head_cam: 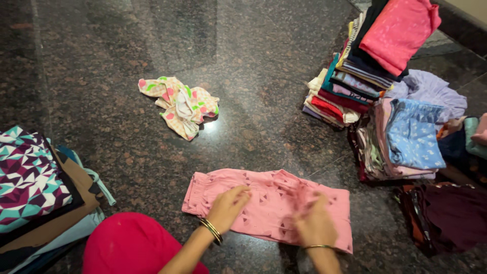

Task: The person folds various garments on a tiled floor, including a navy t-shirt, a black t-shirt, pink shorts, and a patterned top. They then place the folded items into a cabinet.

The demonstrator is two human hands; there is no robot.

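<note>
Both hands press flat on pink shorts (269, 208) spread on the dark granite floor (101, 76): the left hand (228, 205), fingers spread, near the waistband, and the blurred right hand (315, 223) at the middle. Beyond the shorts lies a crumpled spotted garment (180, 104), and to their far right stand folded clothes stacks (365, 66).

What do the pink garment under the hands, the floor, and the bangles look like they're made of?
Pink garment: soft matte fabric, probably cotton knit; it wrinkles and has a gathered band at one end. Floor: polished dark speckled stone, likely granite; it mirrors light. Bangles: shiny gold-coloured metal, apparently.
</note>
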